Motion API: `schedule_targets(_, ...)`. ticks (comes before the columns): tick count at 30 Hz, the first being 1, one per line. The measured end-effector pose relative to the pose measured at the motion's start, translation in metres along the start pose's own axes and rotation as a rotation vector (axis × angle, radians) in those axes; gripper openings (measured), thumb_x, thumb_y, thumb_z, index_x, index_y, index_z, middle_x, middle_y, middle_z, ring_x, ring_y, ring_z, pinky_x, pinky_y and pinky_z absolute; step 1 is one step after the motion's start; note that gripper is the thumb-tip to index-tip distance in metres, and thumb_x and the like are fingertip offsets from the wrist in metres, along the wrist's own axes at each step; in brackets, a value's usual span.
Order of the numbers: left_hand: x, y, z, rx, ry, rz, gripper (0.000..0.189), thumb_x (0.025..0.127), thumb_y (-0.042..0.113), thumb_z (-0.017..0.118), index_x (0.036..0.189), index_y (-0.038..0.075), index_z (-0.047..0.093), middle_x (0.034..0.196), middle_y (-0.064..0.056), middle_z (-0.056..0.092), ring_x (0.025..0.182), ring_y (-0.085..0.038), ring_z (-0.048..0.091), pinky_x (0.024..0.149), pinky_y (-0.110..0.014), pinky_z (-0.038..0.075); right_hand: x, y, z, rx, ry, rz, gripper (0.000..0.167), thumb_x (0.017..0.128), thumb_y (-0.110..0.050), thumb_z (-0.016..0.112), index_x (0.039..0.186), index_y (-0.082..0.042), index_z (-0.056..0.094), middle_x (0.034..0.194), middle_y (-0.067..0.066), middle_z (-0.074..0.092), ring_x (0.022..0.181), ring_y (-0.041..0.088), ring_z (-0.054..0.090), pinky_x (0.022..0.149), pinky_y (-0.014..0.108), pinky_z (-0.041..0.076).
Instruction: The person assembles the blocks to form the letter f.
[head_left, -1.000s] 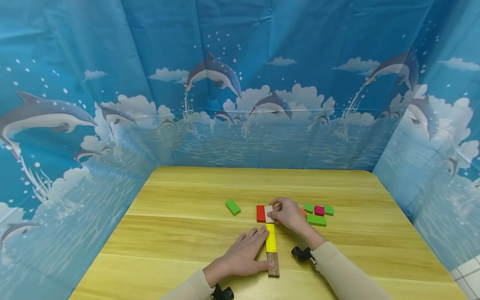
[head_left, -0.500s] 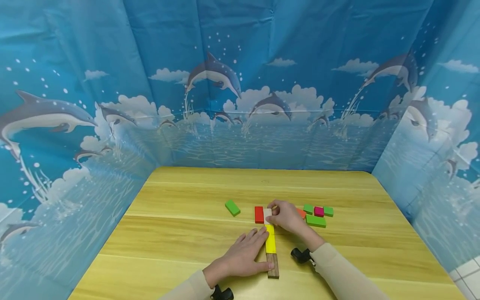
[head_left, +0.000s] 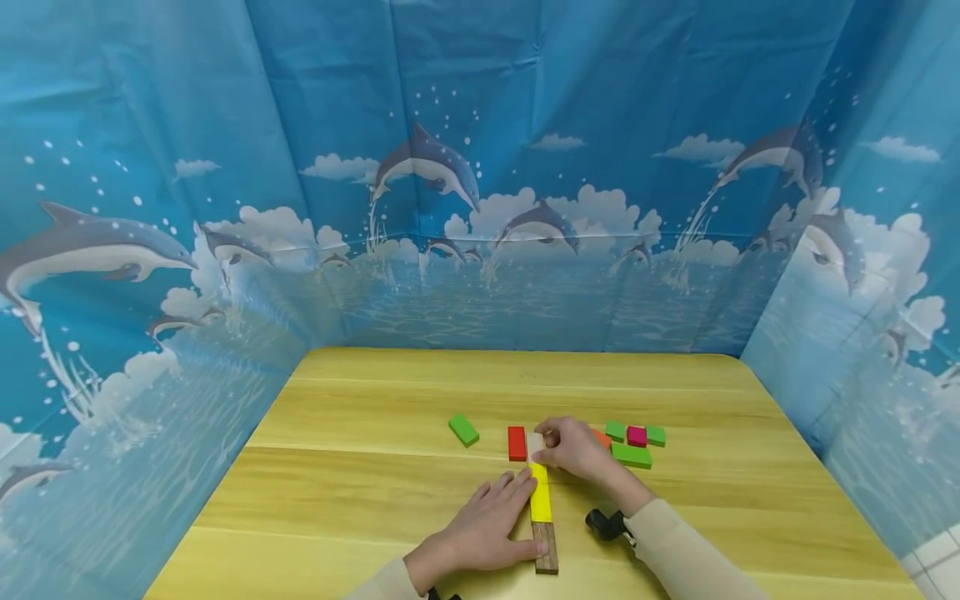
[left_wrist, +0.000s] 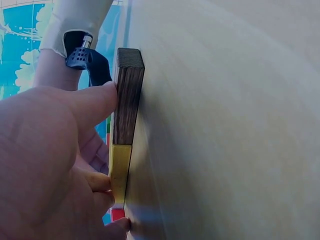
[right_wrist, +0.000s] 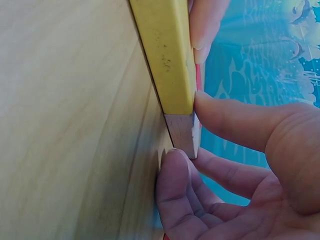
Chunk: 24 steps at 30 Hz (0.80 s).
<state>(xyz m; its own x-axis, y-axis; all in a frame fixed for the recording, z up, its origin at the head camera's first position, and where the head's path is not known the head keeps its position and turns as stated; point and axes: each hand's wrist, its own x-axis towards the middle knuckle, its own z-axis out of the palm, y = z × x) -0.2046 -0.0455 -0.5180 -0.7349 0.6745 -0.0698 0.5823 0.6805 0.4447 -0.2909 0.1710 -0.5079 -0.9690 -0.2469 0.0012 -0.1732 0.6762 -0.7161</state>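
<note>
A dark brown wooden block, a yellow block and a white block lie end to end in a line running away from me. My left hand is spread flat beside the line, its fingertips on the yellow block and its thumb on the brown one. At the far end my right hand pinches the white block between thumb and fingers. In the right wrist view the white block meets the end of the yellow block. Just left of it lies a red block, separated by a narrow gap.
A lone green block lies farther left. Right of my right hand are an orange block, partly hidden, a longer green block, a magenta block and two small green ones. A printed dolphin curtain stands behind the table.
My right hand has shifted the white block slightly left and towards the yellow block's end. The red block has moved a little left. My left hand stays put; the head view has tilted up slightly.
</note>
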Motion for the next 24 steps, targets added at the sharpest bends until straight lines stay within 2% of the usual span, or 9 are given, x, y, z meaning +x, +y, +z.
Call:
schedule_targets(6,-0.001,0.000,0.002,-0.009,0.009,-0.002,0.091,0.095,0.071,0.045,0.162,0.015,0.021,0.168,0.000,0.014,0.153,-0.027,0.015,0.116,-0.059,0.021,-0.002,-0.001,0.000,-0.022,-0.018,0.008,0.049,0.084,-0.015,0.083,0.129,-0.004,0.066,0.091,0.003,0.060,0.077,0.019,0.053,0.066,0.034,0.047)
schedule_targets(11,0.000,-0.002,0.005,-0.020,0.029,0.000,0.091,0.095,0.071,0.046,0.162,0.015,0.021,0.168,0.002,0.013,0.153,-0.026,0.015,0.117,-0.058,0.020,-0.002,-0.001,0.000,-0.038,-0.004,0.020,0.047,0.084,-0.015,0.084,0.127,-0.006,0.067,0.090,0.003,0.059,0.077,0.019,0.052,0.067,0.034,0.047)
schedule_targets(16,0.000,-0.006,0.007,-0.047,0.058,0.016,0.089,0.095,0.069,0.048,0.162,0.016,0.022,0.168,0.002,0.013,0.153,-0.027,0.015,0.116,-0.059,0.021,-0.004,-0.001,0.002,-0.050,0.002,-0.005,0.047,0.085,-0.014,0.083,0.128,-0.004,0.067,0.087,0.003,0.059,0.075,0.019,0.052,0.065,0.033,0.046)
schedule_targets(20,0.002,-0.011,0.002,-0.097,0.122,0.037,0.082,0.097,0.059,0.056,0.161,0.014,0.028,0.167,-0.002,0.017,0.152,-0.032,0.017,0.113,-0.061,0.027,-0.006,-0.002,0.004,-0.041,-0.003,-0.013,0.047,0.085,-0.013,0.082,0.128,-0.003,0.066,0.085,0.002,0.058,0.072,0.019,0.051,0.063,0.033,0.045)
schedule_targets(24,0.008,-0.019,-0.007,-0.137,0.224,0.032,0.073,0.098,0.043,0.065,0.157,0.011,0.035,0.163,-0.009,0.029,0.148,-0.031,0.027,0.112,-0.056,0.033,-0.007,-0.002,0.005,-0.034,-0.002,-0.012,0.046,0.086,-0.014,0.082,0.127,-0.003,0.066,0.084,0.002,0.058,0.071,0.019,0.051,0.062,0.033,0.045)
